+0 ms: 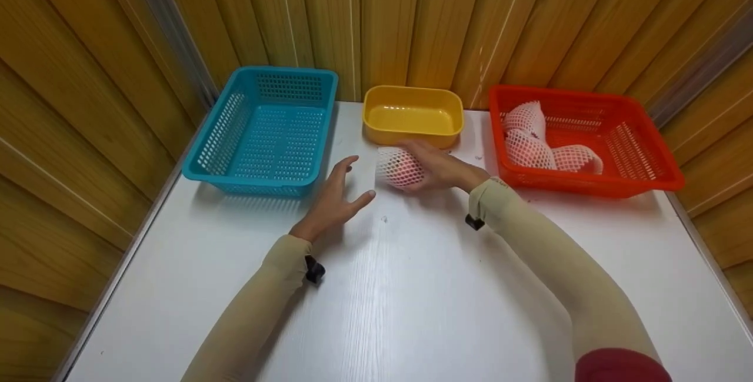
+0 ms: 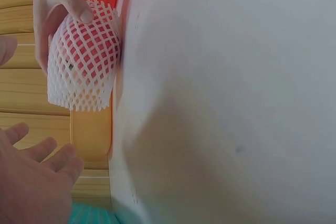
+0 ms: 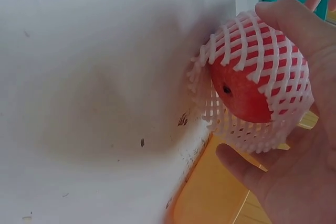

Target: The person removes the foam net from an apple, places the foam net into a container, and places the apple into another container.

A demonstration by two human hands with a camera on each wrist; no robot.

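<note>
A red apple in a white foam net is in my right hand, just in front of the yellow bin. My right thumb and fingers hold it from its right side; in the right wrist view the apple's dark-spotted end shows through the net's opening. My left hand is to the left of the apple and apart from it, with thumb and fingers spread and nothing in them. It also shows at the lower left of the left wrist view.
A blue-green basket stands at the left back. At the right back, a red basket holds several netted fruits on its left side. The yellow bin sits between the baskets on the white table, by the wood-panelled wall.
</note>
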